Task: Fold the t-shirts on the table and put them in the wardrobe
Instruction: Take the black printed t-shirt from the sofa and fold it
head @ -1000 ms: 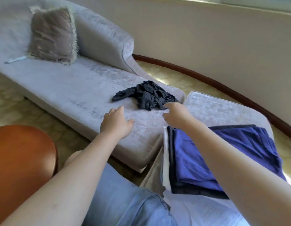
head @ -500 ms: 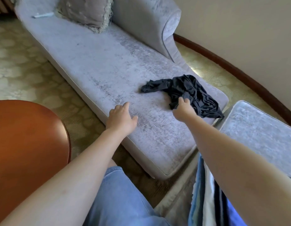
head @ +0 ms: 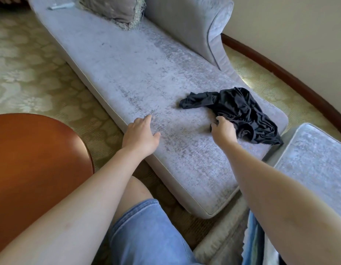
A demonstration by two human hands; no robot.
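Head view: your right hand [head: 224, 131] pinches the near edge of the crumpled black t-shirt [head: 240, 109] at the grey sofa [head: 146, 73] seat's right end; your left hand [head: 141, 134] is relaxed, holding nothing, further left.

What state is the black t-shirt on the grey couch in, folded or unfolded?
Unfolded: the black t-shirt lies in a crumpled, wrinkled heap on the couch; the right hand pinches its near edge.
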